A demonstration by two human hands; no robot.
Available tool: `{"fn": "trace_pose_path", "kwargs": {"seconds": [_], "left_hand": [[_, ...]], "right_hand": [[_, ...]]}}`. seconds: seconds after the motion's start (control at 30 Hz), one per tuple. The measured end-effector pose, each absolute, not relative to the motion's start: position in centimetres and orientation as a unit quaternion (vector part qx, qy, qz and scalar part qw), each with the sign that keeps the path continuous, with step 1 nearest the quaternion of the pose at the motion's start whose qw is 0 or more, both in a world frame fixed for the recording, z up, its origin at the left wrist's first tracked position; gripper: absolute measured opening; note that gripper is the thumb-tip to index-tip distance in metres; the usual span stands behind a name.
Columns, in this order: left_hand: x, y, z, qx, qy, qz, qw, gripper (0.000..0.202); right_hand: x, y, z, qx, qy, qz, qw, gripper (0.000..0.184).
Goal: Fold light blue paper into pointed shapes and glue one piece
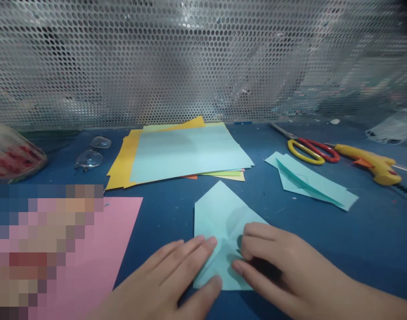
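A light blue sheet of paper [220,213] lies on the table in front of me, with a pointed top and creases across its middle. My left hand [180,271] rests flat on its left lower part, fingers stretched out and thumb apart. Over the paper's right side, my right hand [277,258] is loosely curled, with a gap between thumb and fingertips; nothing shows in that gap. The right hand hides the paper's lower right corner. Farther right lies a folded light blue paper piece [313,182], its flap partly raised.
A stack of coloured paper [190,151] lies behind the folded sheet. Pink paper [123,226] is at left, beside a pixelated patch. Eyeglasses [90,158] and a clear container [17,155] stand farther left. Scissors [310,149] and a yellow glue gun [373,162] lie right, before a perforated metal panel [203,62].
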State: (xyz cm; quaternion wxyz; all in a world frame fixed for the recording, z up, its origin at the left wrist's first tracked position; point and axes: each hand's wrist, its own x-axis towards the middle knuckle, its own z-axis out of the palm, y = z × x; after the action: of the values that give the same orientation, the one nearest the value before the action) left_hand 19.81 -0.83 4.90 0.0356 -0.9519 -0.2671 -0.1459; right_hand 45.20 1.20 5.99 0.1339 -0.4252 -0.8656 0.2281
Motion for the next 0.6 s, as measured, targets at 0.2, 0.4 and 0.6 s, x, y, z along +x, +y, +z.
{"fn": "trace_pose_path", "kwargs": {"seconds": [0.2,0.4,0.6], "left_hand": [[19.6,-0.1,4.5,-0.970,-0.184,-0.037,0.156,0.048],[19.6,-0.7,4.0,-0.962,-0.184,-0.055,0.196,0.041],[19.5,-1.3,4.5,-0.962,-0.198,-0.058,0.177,0.037]], "right_hand": [[45.1,0.8,5.4,-0.450,-0.866,0.191,0.103,0.023],[45.1,0.6,5.3,-0.461,-0.865,0.172,0.098,0.023],[45.0,0.6,5.2,-0.456,-0.871,0.140,0.115,0.022]]}}
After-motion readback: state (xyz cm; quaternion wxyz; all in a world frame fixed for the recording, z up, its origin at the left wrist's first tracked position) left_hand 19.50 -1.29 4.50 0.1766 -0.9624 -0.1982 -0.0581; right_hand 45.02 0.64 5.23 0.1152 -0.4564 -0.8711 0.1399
